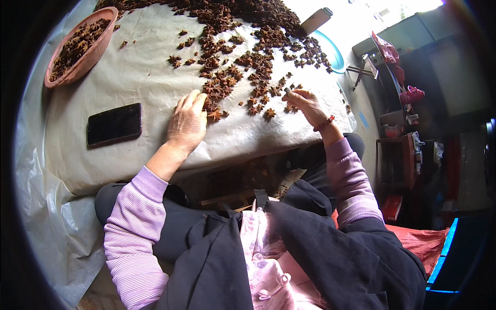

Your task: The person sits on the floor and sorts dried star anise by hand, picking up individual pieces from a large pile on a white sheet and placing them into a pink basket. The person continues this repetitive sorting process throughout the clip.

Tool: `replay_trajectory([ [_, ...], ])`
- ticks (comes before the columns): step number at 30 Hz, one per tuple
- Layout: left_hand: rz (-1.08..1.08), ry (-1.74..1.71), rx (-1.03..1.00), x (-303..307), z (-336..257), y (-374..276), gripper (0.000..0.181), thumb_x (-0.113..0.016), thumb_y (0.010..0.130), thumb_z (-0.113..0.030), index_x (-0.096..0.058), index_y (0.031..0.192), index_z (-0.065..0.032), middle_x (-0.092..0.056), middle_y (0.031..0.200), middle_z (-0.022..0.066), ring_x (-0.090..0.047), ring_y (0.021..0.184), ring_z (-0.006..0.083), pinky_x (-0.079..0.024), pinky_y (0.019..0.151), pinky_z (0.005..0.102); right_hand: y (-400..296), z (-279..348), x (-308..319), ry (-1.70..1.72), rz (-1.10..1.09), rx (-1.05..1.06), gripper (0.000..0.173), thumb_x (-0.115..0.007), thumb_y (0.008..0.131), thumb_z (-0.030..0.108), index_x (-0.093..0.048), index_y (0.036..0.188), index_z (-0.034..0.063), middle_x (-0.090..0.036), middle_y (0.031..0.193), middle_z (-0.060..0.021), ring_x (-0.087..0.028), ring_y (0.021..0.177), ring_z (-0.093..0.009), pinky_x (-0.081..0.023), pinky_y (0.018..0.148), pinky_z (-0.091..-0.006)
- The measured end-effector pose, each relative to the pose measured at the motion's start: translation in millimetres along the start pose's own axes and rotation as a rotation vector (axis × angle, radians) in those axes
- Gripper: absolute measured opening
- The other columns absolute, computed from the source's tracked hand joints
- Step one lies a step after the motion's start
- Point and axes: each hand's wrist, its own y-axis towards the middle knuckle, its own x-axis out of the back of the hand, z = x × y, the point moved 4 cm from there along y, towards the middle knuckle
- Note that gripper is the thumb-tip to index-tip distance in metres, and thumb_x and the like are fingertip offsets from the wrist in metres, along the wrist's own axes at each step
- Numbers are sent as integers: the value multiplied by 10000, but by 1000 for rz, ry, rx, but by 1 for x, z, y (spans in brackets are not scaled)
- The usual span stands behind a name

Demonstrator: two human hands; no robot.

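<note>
My left hand [188,120] rests on the pale sheet-covered table [162,27], fingers close together and bent. Its fingertips meet the left edge of a strip of dried star anise [221,87]; what lies under them is hidden. On the other side, my right hand [304,101] is just above the sheet, with thumb and fingers pinched on a small dark piece [287,90], too small to name surely. A red bead bracelet [324,123] circles that wrist. Between the hands lie loose star anise pods [270,113].
A pink plastic basket [87,64] of star anise stands at the far left. A black smartphone [114,124] lies left of my left hand. A large star anise heap [248,11] covers the table's back. Beyond the right edge are a blue basin [329,50] and a wooden cabinet [395,161].
</note>
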Motion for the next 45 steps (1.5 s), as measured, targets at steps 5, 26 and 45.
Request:
replay_trajectory([
  [5, -20, 21, -61, -7, 1, 2, 419, -580, 802, -50, -526, 1215, -1, -519, 1279, 187, -487, 1186, 347, -390, 1030, 411, -35, 0, -17, -8, 290, 29, 219, -622, 911, 198, -688, 986, 4, -699, 942, -83, -644, 896, -146, -497, 847, -290],
  [26, 10, 63, -21, -4, 3, -2, 458, -612, 792, -45, -524, 1236, 25, -500, 1307, 189, -457, 1222, 325, -364, 1056, 384, -9, -48, 70, -861, -530, 100, 201, -557, 917, 168, -651, 1070, 78, -696, 900, -120, -674, 808, -237, -523, 738, -333],
  [45, -157, -117, 111, 6, 19, 13, 426, -460, 782, 26, -542, 1201, 33, -541, 1255, 201, -507, 1173, 331, -388, 1038, 377, -30, 44, -191, -874, 104, 921, 376, -682, 726, 138, -622, 1096, 107, -511, 1269, -115, -439, 1220, -323, -356, 1021, -476],
])
